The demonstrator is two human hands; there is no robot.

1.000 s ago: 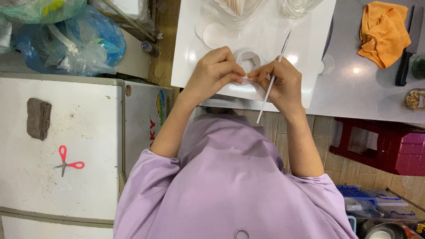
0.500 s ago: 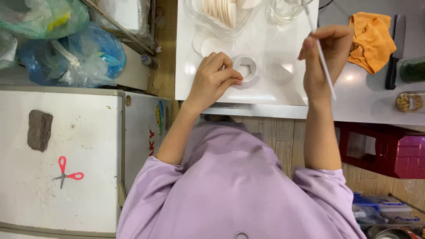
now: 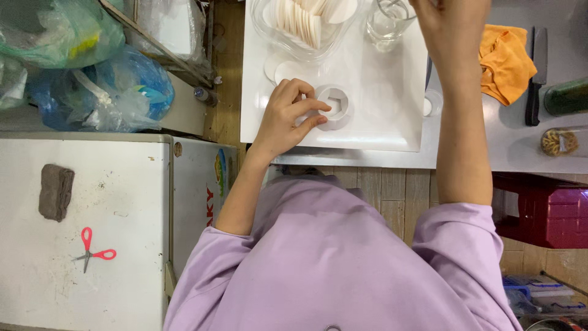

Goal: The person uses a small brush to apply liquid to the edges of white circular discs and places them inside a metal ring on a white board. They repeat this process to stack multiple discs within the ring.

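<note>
Right hand (image 3: 450, 27) moved up toward the glass (image 3: 387, 18) at the frame top w/ the stick gone from view, can't tell its grip. Left hand (image 3: 288, 119) fingers pinch the round white mold (image 3: 334, 107) on the white tray (image 3: 380, 132).

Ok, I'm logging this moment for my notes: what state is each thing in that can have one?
Left hand: fingers pinching the white round mould on the white tray.
Right hand: raised at the top edge, grip hidden.
Clear bowl: full of white discs.
Orange cloth: crumpled.
Red scissors: lying open.
</note>
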